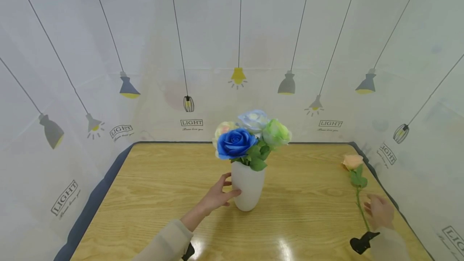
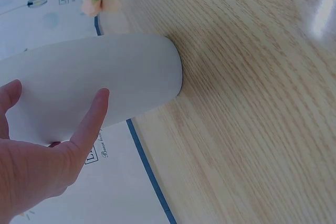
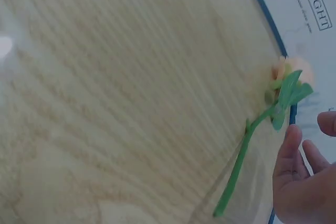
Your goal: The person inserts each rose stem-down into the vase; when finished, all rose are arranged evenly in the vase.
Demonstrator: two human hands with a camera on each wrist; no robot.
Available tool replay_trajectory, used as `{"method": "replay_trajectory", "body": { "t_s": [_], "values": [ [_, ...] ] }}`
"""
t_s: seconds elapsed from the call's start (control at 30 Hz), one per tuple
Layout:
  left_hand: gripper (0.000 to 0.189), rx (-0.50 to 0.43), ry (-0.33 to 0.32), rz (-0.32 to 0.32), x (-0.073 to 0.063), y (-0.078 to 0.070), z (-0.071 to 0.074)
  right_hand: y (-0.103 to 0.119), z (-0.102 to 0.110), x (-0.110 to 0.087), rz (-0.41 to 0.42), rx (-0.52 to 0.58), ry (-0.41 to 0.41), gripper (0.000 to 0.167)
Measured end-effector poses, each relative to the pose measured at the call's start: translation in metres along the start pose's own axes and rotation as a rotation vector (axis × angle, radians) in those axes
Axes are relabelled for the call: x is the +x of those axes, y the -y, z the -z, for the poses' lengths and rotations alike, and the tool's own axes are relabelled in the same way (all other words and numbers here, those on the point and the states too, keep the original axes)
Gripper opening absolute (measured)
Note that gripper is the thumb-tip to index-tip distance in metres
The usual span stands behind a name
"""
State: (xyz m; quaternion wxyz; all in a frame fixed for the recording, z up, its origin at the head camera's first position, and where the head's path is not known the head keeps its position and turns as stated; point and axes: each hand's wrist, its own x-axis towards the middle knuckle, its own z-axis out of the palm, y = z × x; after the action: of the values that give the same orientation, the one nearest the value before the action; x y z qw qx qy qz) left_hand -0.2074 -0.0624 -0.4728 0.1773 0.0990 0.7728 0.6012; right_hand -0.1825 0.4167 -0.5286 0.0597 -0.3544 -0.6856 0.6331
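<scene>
A white vase (image 1: 248, 188) stands upright near the middle of the table with several artificial flowers in it, among them a blue rose (image 1: 236, 143), a pale blue flower (image 1: 253, 120) and a green one (image 1: 277, 133). My left hand (image 1: 215, 197) holds the vase from its left side; in the left wrist view the thumb (image 2: 93, 118) presses along the white wall. At the table's right side is a peach rose (image 1: 353, 162) on a green stem. Just right of that stem is my right hand (image 1: 381, 212), fingers loosely bent, apart from the stem in the right wrist view.
The wooden table (image 1: 163, 188) has a dark blue edge. White sheeting (image 1: 210, 43) printed with hanging lamps encloses it at the back and both sides. A black strap piece (image 1: 362, 243) shows at the right wrist.
</scene>
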Motion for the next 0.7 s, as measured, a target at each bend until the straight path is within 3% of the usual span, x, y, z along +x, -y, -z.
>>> {"method": "replay_trajectory", "body": {
  "t_s": [0.37,0.5,0.7],
  "values": [
    [0.076,-0.012,0.008,0.002,-0.001,0.0,0.0,-0.022,-0.001,0.006,0.058,-0.324,-0.037,0.051],
    [0.076,-0.016,0.01,0.005,-0.001,0.0,0.0,-0.023,-0.008,0.001,0.115,-0.457,-0.075,0.05],
    [0.076,-0.015,0.009,0.009,-0.002,-0.001,0.0,-0.018,-0.017,-0.012,0.199,-0.646,-0.063,0.042]
  ]
}}
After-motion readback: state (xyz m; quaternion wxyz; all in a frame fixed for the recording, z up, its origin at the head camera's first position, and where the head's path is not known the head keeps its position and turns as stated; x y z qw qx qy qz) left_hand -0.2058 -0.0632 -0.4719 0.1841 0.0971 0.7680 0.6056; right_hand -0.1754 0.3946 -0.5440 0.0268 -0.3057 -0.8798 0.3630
